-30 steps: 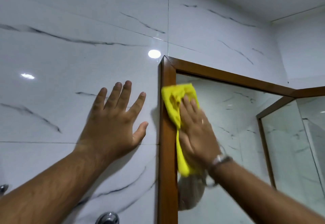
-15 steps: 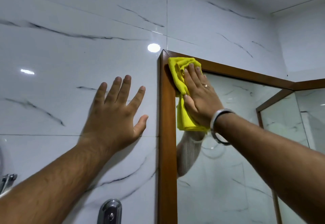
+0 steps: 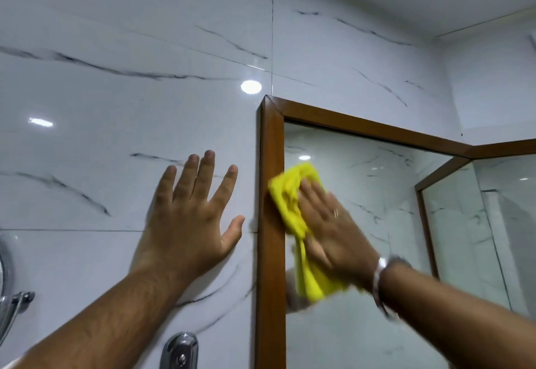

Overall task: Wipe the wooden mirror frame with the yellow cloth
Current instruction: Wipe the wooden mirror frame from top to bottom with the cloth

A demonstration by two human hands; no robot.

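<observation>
The wooden mirror frame (image 3: pixel 271 252) hangs on a white marble-tiled wall, with its upper left corner near the middle of the view. My right hand (image 3: pixel 333 226) lies flat on the yellow cloth (image 3: pixel 290 194) and presses it against the inner edge of the frame's left rail and the mirror glass. Part of the cloth hangs down below the palm. My left hand (image 3: pixel 191 218) rests flat on the tile (image 3: pixel 87 180) left of the frame, fingers spread, holding nothing.
Chrome fittings stick out of the wall at the lower left (image 3: pixel 14 305) and bottom centre (image 3: pixel 179 351). A second wood-framed mirror panel (image 3: pixel 504 148) joins at an angle on the right. The ceiling is close above.
My right hand has slid the cloth down from the frame's top left corner along the left rail. The left hand stays flat on the tile.
</observation>
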